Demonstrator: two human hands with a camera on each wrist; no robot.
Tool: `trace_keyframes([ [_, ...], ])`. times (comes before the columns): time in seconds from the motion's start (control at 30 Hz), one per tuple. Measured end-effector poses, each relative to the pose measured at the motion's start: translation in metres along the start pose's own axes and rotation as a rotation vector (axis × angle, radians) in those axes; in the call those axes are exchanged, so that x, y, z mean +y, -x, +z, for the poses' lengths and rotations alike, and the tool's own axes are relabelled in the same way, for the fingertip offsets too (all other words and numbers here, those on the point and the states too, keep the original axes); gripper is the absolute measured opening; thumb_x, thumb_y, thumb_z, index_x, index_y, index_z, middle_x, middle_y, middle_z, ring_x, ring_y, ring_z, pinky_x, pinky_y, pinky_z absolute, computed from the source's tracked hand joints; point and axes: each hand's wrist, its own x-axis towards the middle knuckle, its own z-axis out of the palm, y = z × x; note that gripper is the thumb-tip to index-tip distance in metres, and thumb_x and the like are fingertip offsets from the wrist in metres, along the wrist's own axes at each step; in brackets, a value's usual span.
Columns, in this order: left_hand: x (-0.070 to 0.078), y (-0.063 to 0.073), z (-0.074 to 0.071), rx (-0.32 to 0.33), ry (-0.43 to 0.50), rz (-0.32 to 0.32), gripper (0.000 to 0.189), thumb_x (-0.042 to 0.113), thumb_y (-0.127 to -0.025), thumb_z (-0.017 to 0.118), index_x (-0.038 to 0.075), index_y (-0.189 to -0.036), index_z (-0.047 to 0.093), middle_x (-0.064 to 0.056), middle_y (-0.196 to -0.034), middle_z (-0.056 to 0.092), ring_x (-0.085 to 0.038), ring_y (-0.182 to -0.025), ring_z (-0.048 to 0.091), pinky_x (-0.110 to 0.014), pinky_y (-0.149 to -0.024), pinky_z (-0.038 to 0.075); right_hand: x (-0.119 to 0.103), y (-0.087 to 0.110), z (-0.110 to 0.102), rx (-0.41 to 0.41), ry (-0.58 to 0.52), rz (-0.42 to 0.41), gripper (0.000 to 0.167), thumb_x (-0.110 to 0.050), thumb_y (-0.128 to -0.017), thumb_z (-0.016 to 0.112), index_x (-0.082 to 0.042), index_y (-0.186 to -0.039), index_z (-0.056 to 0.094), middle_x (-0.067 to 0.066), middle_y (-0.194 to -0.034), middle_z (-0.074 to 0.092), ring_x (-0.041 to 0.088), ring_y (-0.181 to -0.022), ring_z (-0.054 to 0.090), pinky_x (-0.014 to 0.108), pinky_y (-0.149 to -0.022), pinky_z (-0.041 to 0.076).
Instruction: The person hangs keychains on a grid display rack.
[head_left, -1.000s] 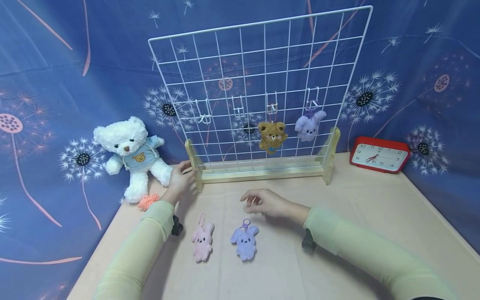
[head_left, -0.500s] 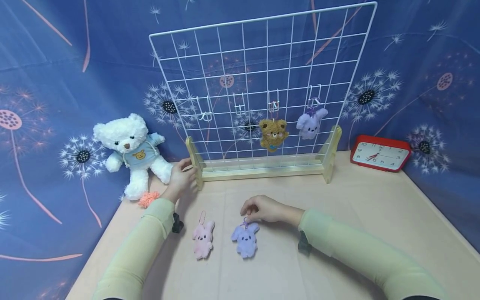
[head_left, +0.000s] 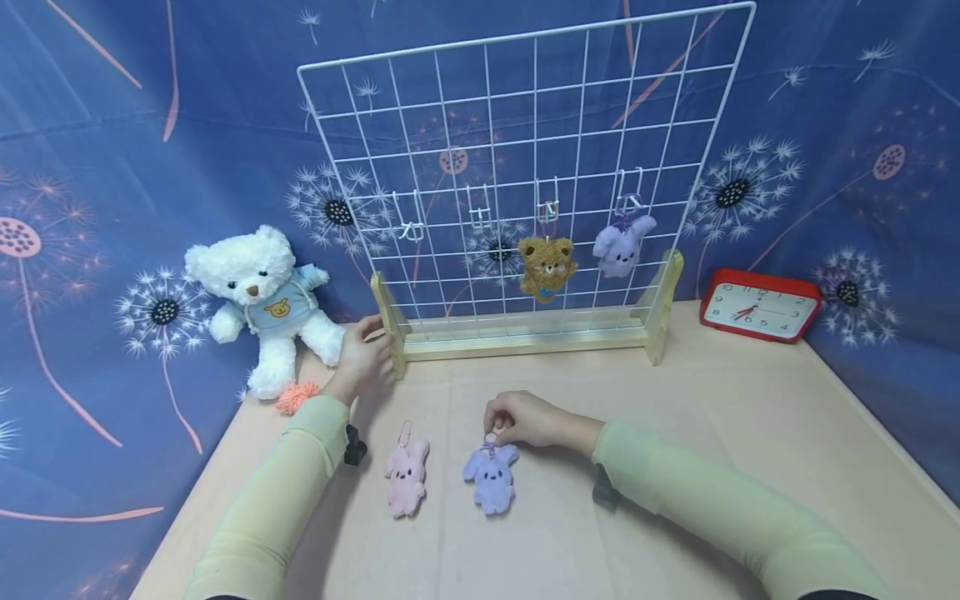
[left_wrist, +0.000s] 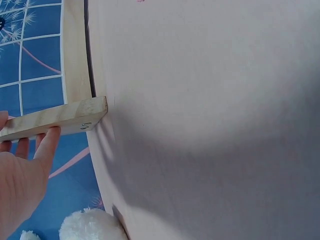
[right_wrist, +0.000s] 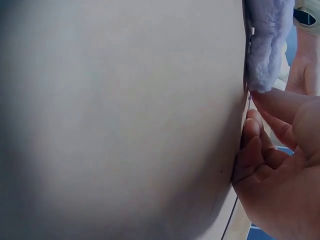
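Note:
My right hand point(head_left: 525, 418) pinches the ring of a purple plush dog-like keychain point(head_left: 492, 481), which lies face up on the table. In the right wrist view, thumb and fingers of the right hand point(right_wrist: 280, 155) meet beside the purple plush point(right_wrist: 267, 45); the ring itself is hidden there. A pink plush bunny keychain point(head_left: 407, 483) lies to the left. My left hand point(head_left: 363, 358) holds the left wooden foot of a white wire grid rack point(head_left: 510, 92). Seen from the left wrist, fingers of the left hand point(left_wrist: 25, 182) lie along one face of the wooden foot point(left_wrist: 65, 117), with the thumb opposite.
Hooks hang on the grid; a brown bear keychain point(head_left: 547, 268) and another purple plush point(head_left: 623, 248) hang from two of them. Two left hooks point(head_left: 409, 229) carry nothing. A white teddy bear point(head_left: 262, 304) and orange pompom point(head_left: 297, 397) stand left, a red clock point(head_left: 761, 306) right.
My right hand has come down and toward me, and its fingers have taken hold of the purple keychain's ring. The left hand stays on the rack's foot.

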Motion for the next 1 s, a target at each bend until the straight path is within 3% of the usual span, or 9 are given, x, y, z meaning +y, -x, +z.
trace_keyframes([
  [0.6,-0.002,0.0009,-0.0006,-0.001,0.006,0.005,0.048,-0.002,-0.099,0.061,-0.005,-0.145,0.049,-0.024,-0.146,0.05,-0.038,-0.133,0.051,-0.042,-0.111,0.047,-0.007,-0.0066,-0.0042,-0.089,0.048,0.037,0.019,0.0,-0.083,0.08,-0.01,-0.094,0.068,-0.001,-0.083,0.055,0.009,-0.077,0.048,0.025,-0.072,0.045],
  [1.0,-0.003,-0.0014,-0.0005,-0.005,-0.008,0.016,0.048,-0.002,-0.099,0.062,-0.005,-0.144,0.049,-0.024,-0.146,0.05,-0.039,-0.132,0.051,-0.043,-0.111,0.047,-0.0079,-0.003,-0.0016,-0.044,0.006,0.027,0.023,0.002,-0.08,0.082,-0.01,-0.09,0.066,-0.002,-0.083,0.061,0.011,-0.075,0.053,0.024,-0.069,0.048],
])
